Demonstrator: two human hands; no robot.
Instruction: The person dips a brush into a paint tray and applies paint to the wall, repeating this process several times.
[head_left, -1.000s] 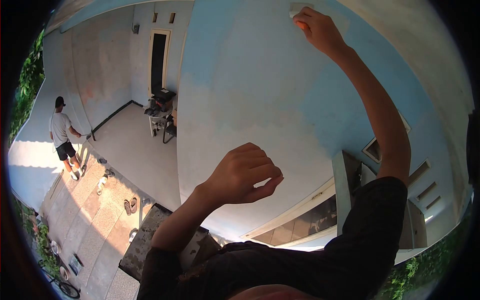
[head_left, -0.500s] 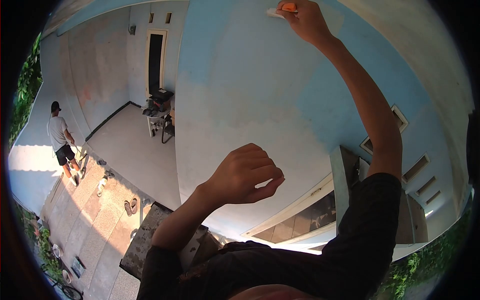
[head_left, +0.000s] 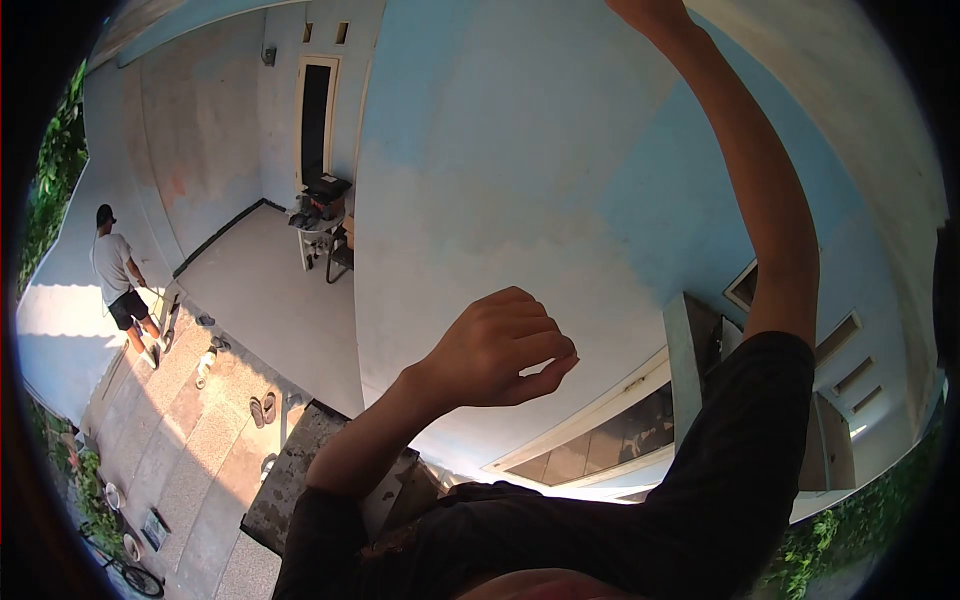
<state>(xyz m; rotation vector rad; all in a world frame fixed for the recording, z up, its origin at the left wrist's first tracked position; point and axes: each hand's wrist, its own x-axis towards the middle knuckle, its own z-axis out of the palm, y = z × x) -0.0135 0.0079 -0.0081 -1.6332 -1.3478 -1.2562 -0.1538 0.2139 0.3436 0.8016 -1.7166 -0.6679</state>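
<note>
My right hand (head_left: pixel 650 12) is raised high against the painted wall (head_left: pixel 490 170), at the top edge of the view. Only its back and wrist show; the fingers, and anything in them, are cut off. My left hand (head_left: pixel 500 345) hangs in front of my chest, away from the wall. Its fingers are curled in and the thumb tip meets the index finger, with nothing visible between them. The wall has stronger blue patches at the upper left and right, and a paler, greyish area in the middle.
A window frame (head_left: pixel 490 467) and a grey projecting panel (head_left: pixel 686 375) lie low on the right. Below my left arm is a paint-spotted platform (head_left: pixel 290 470). Another person (head_left: pixel 122 275) stands on the paving at the far left. A cluttered table (head_left: pixel 318 222) stands near the door.
My right hand has moved up and slightly right, taking the orange-handled, white-headed tool it held out of view. My left hand is nearly still, still curled.
</note>
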